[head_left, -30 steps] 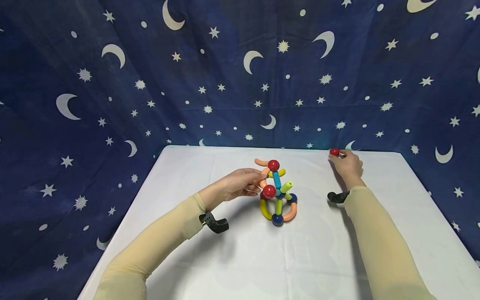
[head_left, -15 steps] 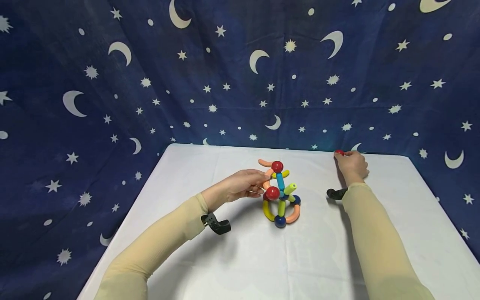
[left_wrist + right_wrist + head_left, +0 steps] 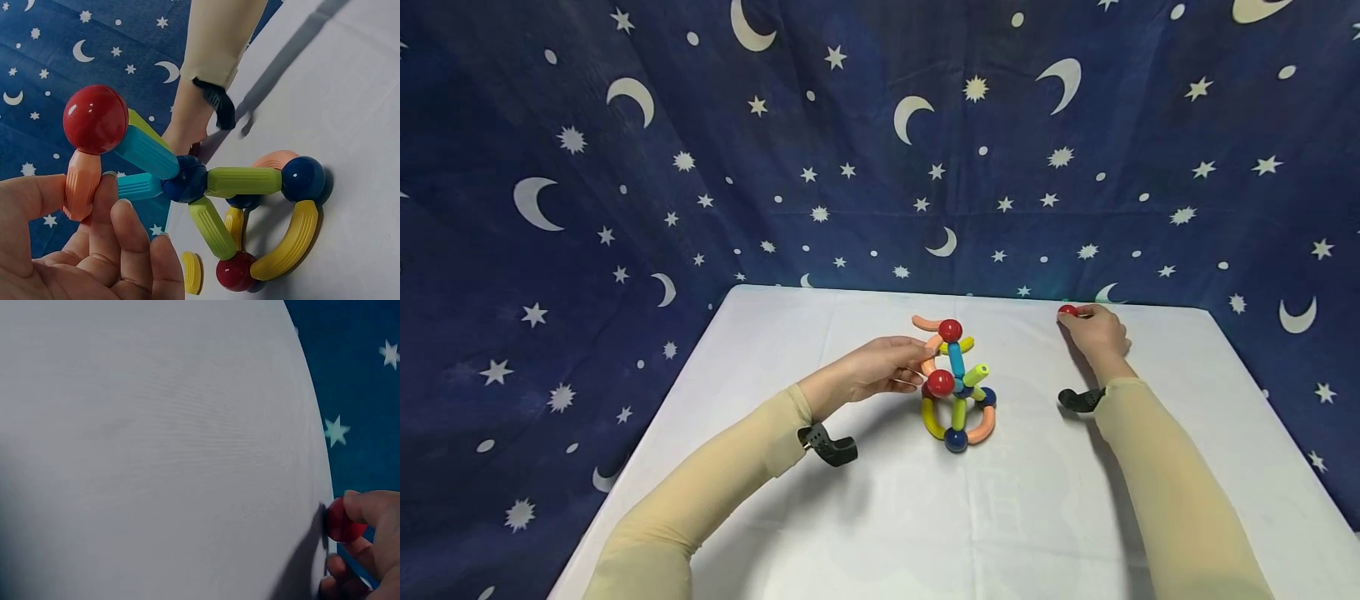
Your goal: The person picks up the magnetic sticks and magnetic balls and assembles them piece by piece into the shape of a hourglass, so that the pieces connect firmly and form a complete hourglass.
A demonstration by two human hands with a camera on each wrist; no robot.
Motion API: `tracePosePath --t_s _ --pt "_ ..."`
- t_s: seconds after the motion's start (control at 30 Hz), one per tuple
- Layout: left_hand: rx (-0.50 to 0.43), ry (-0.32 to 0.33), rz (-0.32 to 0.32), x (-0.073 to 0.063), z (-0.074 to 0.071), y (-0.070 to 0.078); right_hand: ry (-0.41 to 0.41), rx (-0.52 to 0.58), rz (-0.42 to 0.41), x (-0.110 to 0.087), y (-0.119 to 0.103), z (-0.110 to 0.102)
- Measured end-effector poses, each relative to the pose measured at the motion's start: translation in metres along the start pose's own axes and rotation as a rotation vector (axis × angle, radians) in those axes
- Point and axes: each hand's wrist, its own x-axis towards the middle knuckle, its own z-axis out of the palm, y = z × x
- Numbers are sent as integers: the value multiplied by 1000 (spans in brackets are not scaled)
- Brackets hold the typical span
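Note:
A toy model of coloured sticks and balls (image 3: pixel 958 413) stands on the white table, left of the right arm. My left hand (image 3: pixel 886 367) is at its upper left side. In the left wrist view, thumb and fingers pinch a short salmon stick (image 3: pixel 81 187) below the model's top red ball (image 3: pixel 95 119). Blue and green sticks meet at a navy ball (image 3: pixel 185 179), above a ring of curved pieces. At the table's back edge, my right hand (image 3: pixel 1099 333) pinches a loose red ball (image 3: pixel 342 522) between thumb and fingers, which partly cover it.
Behind the model lie a curved salmon stick (image 3: pixel 927 323) and a curved yellow stick (image 3: pixel 966 343). A dark blue curtain (image 3: pixel 850 125) with moons and stars hangs directly behind the table (image 3: pixel 865 533) and along its sides. Each wrist wears a black strap (image 3: pixel 831 446).
My right hand has come slightly lower with the red ball at the table's back edge. The left hand keeps its hold on the model. The head view has shifted a little.

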Motion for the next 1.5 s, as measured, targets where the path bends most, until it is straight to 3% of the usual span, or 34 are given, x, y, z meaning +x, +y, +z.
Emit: tracePosePath --t_s 0.17,0.4,0.73,0.93,1.07,1.5 --pt "-2 5 -2 -1 -1 0 -111 1 -108 -18 4 -3" --pt "-13 -4 9 1 -1 -3 -237 188 -305 -62 -11 -6" --pt "-13 2 2 -2 0 -3 -308 306 -568 -140 -56 -21" --pt "-16 -1 -3 -2 0 -3 -329 336 -712 -166 -69 -28" --pt "-22 0 -5 -2 1 -2 -330 328 -734 -172 -69 -30" --pt "-36 7 7 -2 1 -3 -379 321 -680 -176 -62 -25"
